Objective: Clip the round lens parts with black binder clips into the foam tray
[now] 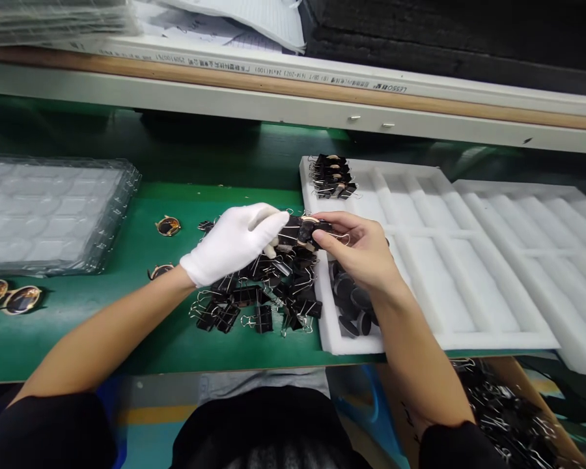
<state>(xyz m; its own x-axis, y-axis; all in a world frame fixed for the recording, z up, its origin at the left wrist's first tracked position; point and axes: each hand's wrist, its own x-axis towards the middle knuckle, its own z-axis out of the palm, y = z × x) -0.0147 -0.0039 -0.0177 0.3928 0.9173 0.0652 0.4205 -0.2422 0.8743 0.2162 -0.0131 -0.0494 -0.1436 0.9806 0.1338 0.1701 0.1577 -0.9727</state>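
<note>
My left hand point(237, 241), in a white glove, pinches a black binder clip point(288, 231) at the left side of a round gold-rimmed piece point(308, 229). From the right, my bare right hand point(364, 251) grips this piece between thumb and fingers; another black clip sits at its right side, partly covered by the fingers. Beneath both hands spreads a pile of black binder clips point(262, 319) with wire handles. Dark round discs point(349, 293) fill the near-left compartment of a white foam tray point(329, 335). A row of clamped pieces point(333, 176) stands in that tray's far-left compartment.
Loose gold-rimmed round pieces point(168, 226) and gold-framed sunglasses point(22, 299) lie on the green table point(141, 339) to the left. A clear plastic tray point(43, 215) sits behind them. Another foam tray point(583, 352) stands right. Below is a box of clips point(508, 410); a shelf edge point(273, 111) crosses behind.
</note>
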